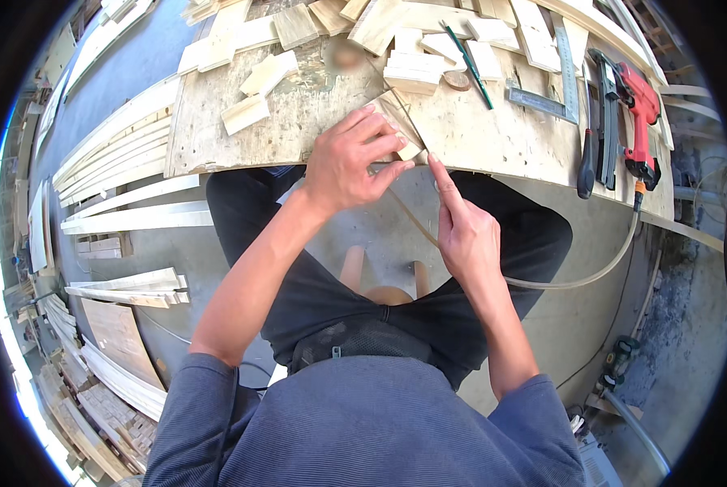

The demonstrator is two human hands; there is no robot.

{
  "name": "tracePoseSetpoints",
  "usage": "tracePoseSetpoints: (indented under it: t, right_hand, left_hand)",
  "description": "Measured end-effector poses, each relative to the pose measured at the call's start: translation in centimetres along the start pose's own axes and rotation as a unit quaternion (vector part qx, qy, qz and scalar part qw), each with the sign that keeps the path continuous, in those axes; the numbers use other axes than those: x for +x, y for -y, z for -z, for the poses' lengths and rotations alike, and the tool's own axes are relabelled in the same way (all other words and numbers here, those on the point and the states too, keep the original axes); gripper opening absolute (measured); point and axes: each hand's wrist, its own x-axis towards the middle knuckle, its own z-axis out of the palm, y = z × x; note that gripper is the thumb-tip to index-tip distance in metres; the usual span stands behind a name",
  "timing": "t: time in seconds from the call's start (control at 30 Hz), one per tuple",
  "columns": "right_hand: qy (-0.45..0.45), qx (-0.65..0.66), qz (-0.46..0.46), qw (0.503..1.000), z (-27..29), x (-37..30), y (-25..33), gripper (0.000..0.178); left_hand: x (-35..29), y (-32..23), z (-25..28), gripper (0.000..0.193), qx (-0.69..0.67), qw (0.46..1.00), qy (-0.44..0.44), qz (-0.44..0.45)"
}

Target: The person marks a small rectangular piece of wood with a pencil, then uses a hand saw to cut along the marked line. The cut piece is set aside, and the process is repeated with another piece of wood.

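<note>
At the near edge of the plywood workbench [298,146], my left hand [351,158] pinches a small pale wooden block [410,149] between thumb and fingers. My right hand [467,231] is closed round the near end of a long, thin, dark tool [402,109], which looks like a file; its index finger stretches along it. The tool slants away to the far left, lying along or just above the wood beside my left fingertips. Whether it touches the block is unclear, and its handle is hidden in my palm.
Cut wooden blocks [412,71] crowd the bench's far side, with a dark green pencil [469,65] among them. To the right lie a metal square [570,77], a screwdriver [587,166] and a red nail gun [641,105], whose air hose [607,280] loops below the bench. Long strips [128,150] lie left.
</note>
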Motion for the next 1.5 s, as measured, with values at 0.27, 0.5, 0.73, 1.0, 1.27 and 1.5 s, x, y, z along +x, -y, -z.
tracePoseSetpoints:
  t: [0.27, 0.5, 0.73, 1.0, 1.27, 1.5]
  right_hand:
    - [0.008, 0.022, -0.035, 0.999, 2.5, -7.5, -1.1, 0.079]
    - [-0.015, 0.000, 0.011, 1.000, -0.6, 1.6, 0.4, 0.076]
    - [-0.009, 0.035, -0.017, 0.999, 1.8, -6.4, -1.5, 0.075]
    - [0.009, 0.050, -0.037, 0.998, 0.6, -2.3, -0.1, 0.073]
    - [-0.008, 0.022, -0.014, 1.000, 0.0, -0.4, -0.2, 0.072]
    - [0.014, 0.074, -0.049, 0.996, 1.0, -0.4, 1.5, 0.064]
  left_hand:
    - [0.1, -0.7, 0.1, 0.027, -0.002, 0.999, 0.012, 0.031]
    - [-0.5, 0.0, -0.3, 0.026, -0.003, 1.000, 0.002, 0.025]
    - [-0.3, 0.0, -0.4, 0.025, 0.008, 1.000, 0.003, 0.013]
    - [-0.4, -0.1, 0.2, 0.022, 0.011, 0.999, 0.004, 0.033]
    - [-0.7, -0.2, -0.6, 0.022, 0.000, 1.000, -0.012, 0.017]
    - [-0.6, 0.1, -0.3, 0.024, 0.010, 1.000, 0.017, 0.019]
